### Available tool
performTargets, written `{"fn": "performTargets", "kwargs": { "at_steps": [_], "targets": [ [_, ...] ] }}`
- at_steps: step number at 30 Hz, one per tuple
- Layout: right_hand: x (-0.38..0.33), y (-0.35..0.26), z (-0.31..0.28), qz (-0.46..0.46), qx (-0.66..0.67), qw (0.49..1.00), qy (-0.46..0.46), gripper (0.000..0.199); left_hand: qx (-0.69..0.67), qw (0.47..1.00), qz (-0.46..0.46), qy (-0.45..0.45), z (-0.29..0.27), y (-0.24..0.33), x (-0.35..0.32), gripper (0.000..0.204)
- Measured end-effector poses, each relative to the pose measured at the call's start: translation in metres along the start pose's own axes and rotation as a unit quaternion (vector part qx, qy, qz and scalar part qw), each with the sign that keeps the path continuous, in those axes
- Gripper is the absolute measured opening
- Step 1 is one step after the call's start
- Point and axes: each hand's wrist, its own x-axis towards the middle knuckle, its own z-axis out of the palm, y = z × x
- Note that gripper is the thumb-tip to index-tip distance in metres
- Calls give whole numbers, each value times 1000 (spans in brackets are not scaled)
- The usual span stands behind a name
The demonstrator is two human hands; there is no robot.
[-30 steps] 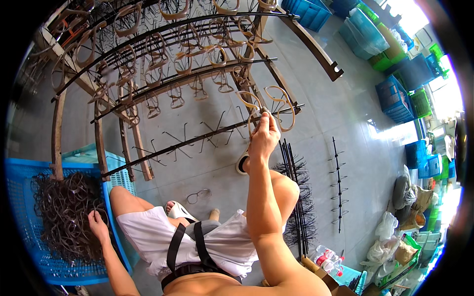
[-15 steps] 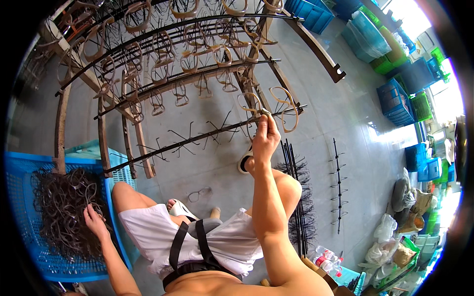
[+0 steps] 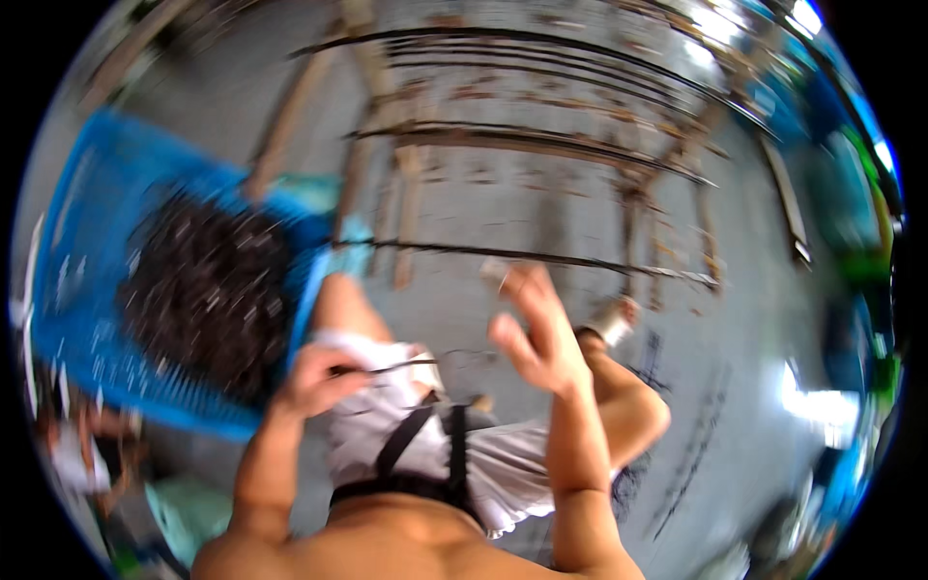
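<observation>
Over my left thigh, my left hand (image 3: 324, 379) is closed on a thin, dark eyeglass frame (image 3: 401, 365), smeared by motion and seen mostly as a line pointing right. My right hand (image 3: 541, 333) is raised in front of my lap, thumb and fingers apart, with a blurred pale patch at a fingertip. Just beyond it runs the rack's lowest black rod (image 3: 541, 257). To the left, a blue plastic basket (image 3: 92, 251) holds a heap of dark eyeglass frames (image 3: 213, 290).
A wooden rack (image 3: 411, 203) stands ahead, carrying several black rods with blurred frames hanging among them. Dark pronged rods (image 3: 691, 454) lie on the grey floor at right. Blue and green crates (image 3: 851, 213) line the right side. A person (image 3: 82, 454) shows at the far left.
The view has swung left and is blurred. My left hand has come out of the basket with a dark frame. My right hand has drawn back from the lowest rod's right end.
</observation>
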Motion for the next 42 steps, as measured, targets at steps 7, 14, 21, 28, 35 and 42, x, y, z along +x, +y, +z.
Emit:
{"fn": "performTargets", "kwargs": {
  "at_steps": [7,14,21,28,35,42],
  "targets": [
    [-25,0,54,227,266,936,-50,21,-43,988,-4,150,-35,-46,-4,20],
    [-34,25,-67,124,213,752,611,16,486,836,-206,150,-82,-158,-35,37],
    [-40,64,-75,181,131,733,643,15,534,766,-353,65,-75,-158,0,19],
    [-35,72,-27,185,30,816,547,17,342,869,-130,333,-92,-106,2,7],
    [-28,91,-27,217,149,769,582,14,137,906,-104,388,-90,-171,-26,6],
    [-33,100,-36,207,219,754,583,12,182,892,-114,398,-59,-175,-19,62]
  ]
}}
